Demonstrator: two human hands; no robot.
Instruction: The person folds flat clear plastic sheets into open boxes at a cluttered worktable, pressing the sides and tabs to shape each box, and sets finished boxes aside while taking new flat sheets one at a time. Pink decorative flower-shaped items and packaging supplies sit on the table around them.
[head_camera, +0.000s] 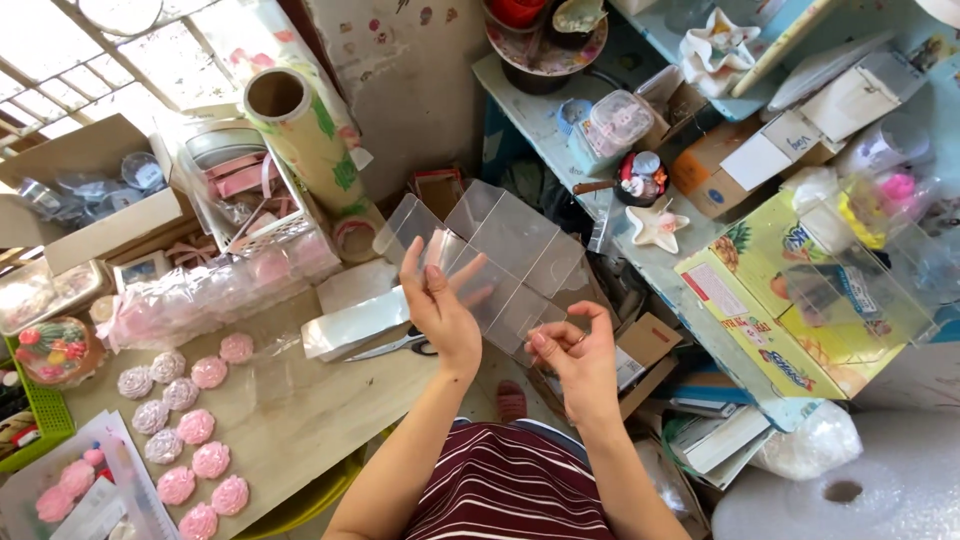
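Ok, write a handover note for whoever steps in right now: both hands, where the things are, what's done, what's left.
Left hand: raised, fingers flat against the clear plastic box blank, held unfolded in the air.
Right hand: pinch grip on the blank's lower edge.
On the table: pink and pale rose-shaped pieces in two rows at the left, scissors just beyond the left hand, a roll of wrapping film at the back.
Done: roses laid out, blank picked up.
Left: blank still flat, not folded into a box; no rose packed in it.
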